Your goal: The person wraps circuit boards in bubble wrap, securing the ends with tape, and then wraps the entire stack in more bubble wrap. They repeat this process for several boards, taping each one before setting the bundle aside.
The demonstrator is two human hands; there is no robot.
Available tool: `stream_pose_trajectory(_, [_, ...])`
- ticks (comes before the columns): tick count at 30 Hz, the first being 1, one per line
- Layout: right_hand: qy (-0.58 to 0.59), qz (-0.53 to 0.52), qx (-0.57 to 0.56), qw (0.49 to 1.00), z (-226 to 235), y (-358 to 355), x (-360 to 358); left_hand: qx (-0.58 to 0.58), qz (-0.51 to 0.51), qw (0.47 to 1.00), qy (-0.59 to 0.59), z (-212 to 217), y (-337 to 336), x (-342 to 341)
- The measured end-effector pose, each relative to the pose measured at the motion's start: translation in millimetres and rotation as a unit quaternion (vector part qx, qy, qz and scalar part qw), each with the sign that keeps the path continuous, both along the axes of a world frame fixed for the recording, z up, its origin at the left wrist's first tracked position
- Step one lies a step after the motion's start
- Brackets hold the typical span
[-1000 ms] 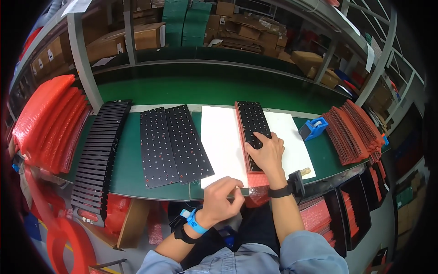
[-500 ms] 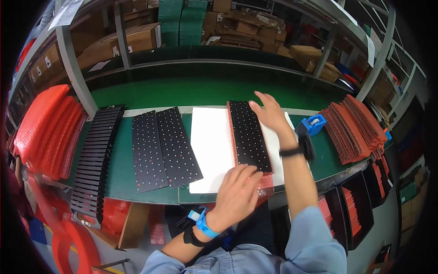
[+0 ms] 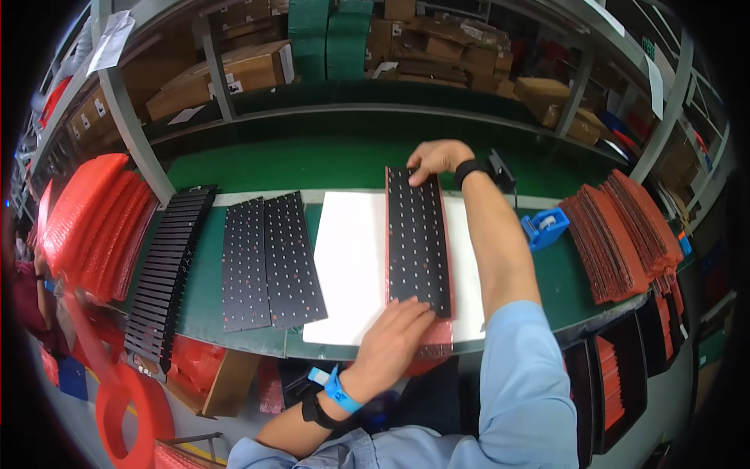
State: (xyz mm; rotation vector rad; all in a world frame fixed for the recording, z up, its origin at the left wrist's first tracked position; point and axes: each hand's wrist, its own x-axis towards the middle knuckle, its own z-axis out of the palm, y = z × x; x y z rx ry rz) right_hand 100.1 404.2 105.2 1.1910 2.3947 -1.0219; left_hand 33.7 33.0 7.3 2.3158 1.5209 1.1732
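A black panel with rows of small pale dots (image 3: 416, 242) lies lengthwise on a red bubble-wrap sleeve (image 3: 439, 334), which shows along its sides and near end. Beneath both is a white board (image 3: 344, 266). My right hand (image 3: 442, 159) is closed over the panel's far end, thumb on the dotted face and fingers curled past the edge. At the near end, my left hand (image 3: 397, 334) rests with outstretched fingers on the panel's edge; its thumb is partly hidden. Two similar dotted panels (image 3: 269, 262) lie side by side to the left.
Further left stand a black slotted rack (image 3: 168, 273) and a pile of red bubble-wrap sleeves (image 3: 98, 227). To the right are a blue tape dispenser (image 3: 544, 227) and stacks of red-wrapped panels (image 3: 617, 234). Shelf posts (image 3: 129, 125) rise behind the green bench; cartons sit beyond.
My right hand has moved from above the panel's right side onto its far end and closed there. My left hand stays at the near end. The view has shifted slightly.
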Motion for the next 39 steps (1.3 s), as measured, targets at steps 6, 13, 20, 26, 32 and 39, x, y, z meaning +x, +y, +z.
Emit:
stream_pose_trajectory(6, [0.105,0.015,0.175,0.979,72.7,-49.3,6.6,0.022,-0.054,0.995,0.076,5.9,-19.6,-20.5])
stream_pose_trajectory(13, [0.260,0.030,0.515,0.816,133.7,-141.6,25.0,-0.041,0.019,0.988,0.147,16.4,-8.9,-26.6])
stream_pose_trajectory(20, [0.323,0.078,0.566,0.755,130.0,-279.2,58.7,-0.106,-0.060,0.967,0.223,26.1,4.4,-9.4])
stream_pose_trajectory(26, [0.305,0.082,0.597,0.737,123.3,-289.4,65.9,-0.131,-0.225,0.912,0.318,37.6,-9.3,-4.3])
stream_pose_trajectory(32, [0.287,0.076,0.663,0.687,106.8,-273.3,64.0,-0.243,-0.265,0.902,0.239,76.0,-6.8,-11.7])
stream_pose_trajectory(39, [0.313,0.086,0.715,0.619,69.7,-262.2,53.4,-0.175,-0.260,0.859,0.404,55.9,-29.5,-5.7])
